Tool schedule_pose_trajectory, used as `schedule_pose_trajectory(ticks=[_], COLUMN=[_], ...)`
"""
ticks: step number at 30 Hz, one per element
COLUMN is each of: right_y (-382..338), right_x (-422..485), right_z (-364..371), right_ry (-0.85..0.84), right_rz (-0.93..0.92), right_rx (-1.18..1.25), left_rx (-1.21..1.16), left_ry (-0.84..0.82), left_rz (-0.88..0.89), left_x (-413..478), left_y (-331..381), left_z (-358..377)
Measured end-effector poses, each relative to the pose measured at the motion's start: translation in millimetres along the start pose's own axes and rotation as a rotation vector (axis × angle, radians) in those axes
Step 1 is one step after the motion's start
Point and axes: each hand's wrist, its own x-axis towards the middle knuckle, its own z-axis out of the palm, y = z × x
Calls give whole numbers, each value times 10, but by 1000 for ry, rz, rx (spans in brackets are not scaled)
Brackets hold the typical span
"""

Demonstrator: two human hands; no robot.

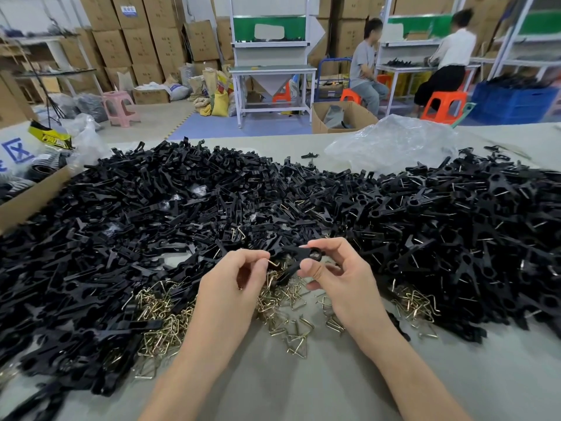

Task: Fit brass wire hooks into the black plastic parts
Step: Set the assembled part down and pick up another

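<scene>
Brass hook (273, 263) in left grip (239, 278)

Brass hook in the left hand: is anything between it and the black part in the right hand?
Nothing visible. The left hand pinches the hook, its tip facing the black part held by the right hand; only open air between them.

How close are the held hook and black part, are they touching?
Cannot tell. Head view: the hook in the left hand points close to the part in the right hand, but the pile behind blurs any gap.
</scene>
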Motion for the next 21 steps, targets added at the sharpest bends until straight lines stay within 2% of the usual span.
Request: schedule_pose_trajectory(ticks=[2, 4, 7, 10, 12, 16, 19, 21], right_y=[-11, -14, -24, -25, -30, -66, -96, -110], right_x=[-8, -11, -9, -10, -13, -21, -25, -31], right_z=[4, -6, -5, 8, 7, 6, 8, 6], right_ry=[10, 29, 42, 35, 31, 29, -1, -27], right_rz=[2, 8, 17, 25, 29, 45, 50, 52], right_rx=[-4, -6, -11, -12, -2, 43, 73, 84], left_rx=[347, 526, 509, 477, 396, -18, -302, -447], left_ry=[-38, -114, -152, -103, -55, 89, 52, 19], left_rz=[244, 347, 302, 327, 260, -46, -253, -324], left_x=[0, 7, 31, 46, 60, 62, 79, 77], left_y=[-50, -118, -156, -156, -121, -26, 28, 68], left_z=[-22, -14, -38, -63, -82, -130, -87, -34])
